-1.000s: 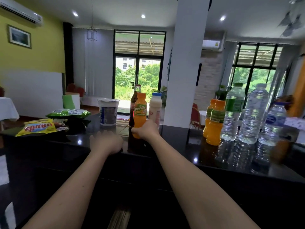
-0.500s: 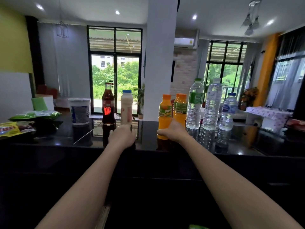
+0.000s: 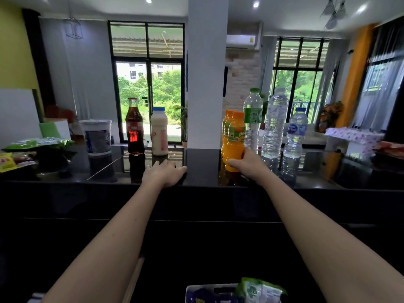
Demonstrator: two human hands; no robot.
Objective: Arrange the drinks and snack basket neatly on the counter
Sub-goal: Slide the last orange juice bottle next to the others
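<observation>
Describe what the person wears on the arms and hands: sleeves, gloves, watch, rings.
Nothing worn shows. The left arm and right arm are bare up to the wrists, no sleeve in view. The left hand and right hand are ungloved, with no watch, bracelet or ring visible.

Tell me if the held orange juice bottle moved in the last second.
Yes. The orange juice bottle in the right hand went right: from beside the cola bottle, left of the white pillar, to the pillar's right.

Left hand [image 3: 165,174] flat; right hand [image 3: 247,164] apparently gripping.
</observation>
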